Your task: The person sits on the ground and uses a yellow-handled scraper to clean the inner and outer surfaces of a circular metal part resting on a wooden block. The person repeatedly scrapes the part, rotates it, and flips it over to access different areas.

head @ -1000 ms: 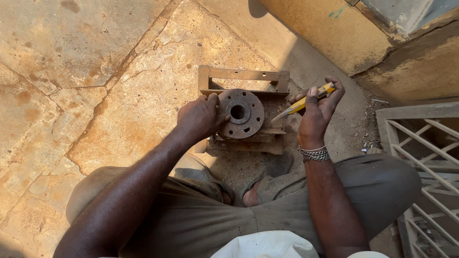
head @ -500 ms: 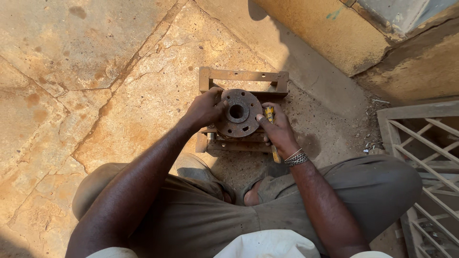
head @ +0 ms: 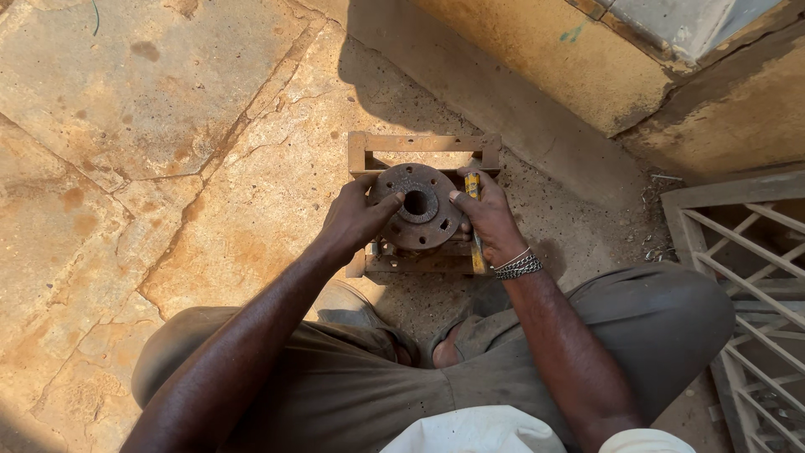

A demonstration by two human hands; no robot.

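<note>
A rusty round metal flange (head: 418, 206) with a centre hole and bolt holes rests on a small wooden frame (head: 422, 147) on the stone floor. My left hand (head: 355, 220) grips the flange's left rim, thumb on its top face. My right hand (head: 489, 216) holds the right rim, with a yellow-handled tool (head: 475, 222) lying under the palm along the frame's right side. A beaded metal bracelet (head: 518, 265) sits on my right wrist.
I squat over the frame, knees (head: 671, 319) at both sides. A low concrete wall (head: 587, 67) runs behind. A grey metal grille (head: 755, 277) lies at the right. Cracked stone paving (head: 151, 151) spreads to the left.
My right hand, which held the yellow-handled tool raised to the right of the flange, came down and now rests on the flange's right rim with the tool beneath it. The left hand stayed put.
</note>
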